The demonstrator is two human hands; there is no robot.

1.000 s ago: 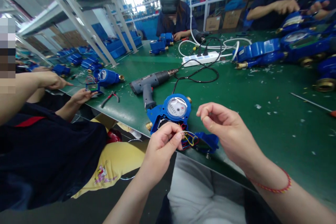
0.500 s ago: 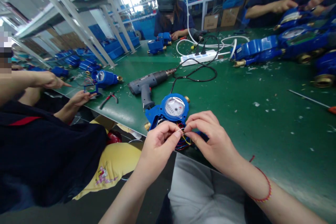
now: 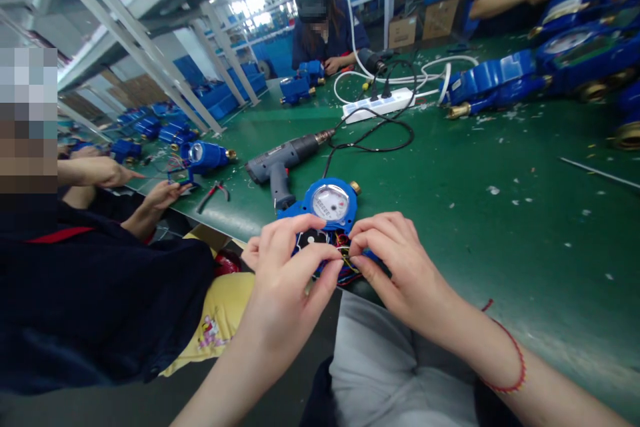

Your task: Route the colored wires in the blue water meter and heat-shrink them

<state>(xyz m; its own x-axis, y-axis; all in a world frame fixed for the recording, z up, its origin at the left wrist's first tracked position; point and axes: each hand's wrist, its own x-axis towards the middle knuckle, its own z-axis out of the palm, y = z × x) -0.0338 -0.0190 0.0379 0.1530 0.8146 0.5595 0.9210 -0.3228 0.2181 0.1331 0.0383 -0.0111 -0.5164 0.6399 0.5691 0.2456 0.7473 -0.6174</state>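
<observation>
A blue water meter [image 3: 333,203] with a round dial lies at the table's near edge, its lower housing open and full of thin coloured wires [image 3: 345,240]. Over that housing, my left hand [image 3: 287,273] brings thumb and index finger together on a thin wire, its other fingers raised and spread. Just to the right, my right hand [image 3: 395,260] pinches the wires between thumb and fingertips. The fingertips of both hands almost meet and partly hide the wire ends.
Behind the meter lies a heat gun [image 3: 287,160], its black cord near a white power strip [image 3: 380,105]. Pliers [image 3: 214,197] rest to the left; a thin metal rod [image 3: 600,172] is at right. Blue meters [image 3: 493,83] stand farther back. A co-worker's hands [image 3: 167,195] work at left.
My left hand has lifted its outer fingers and spread them, with thumb and index still at the wires. My right hand has barely moved. The view has shifted slightly.
</observation>
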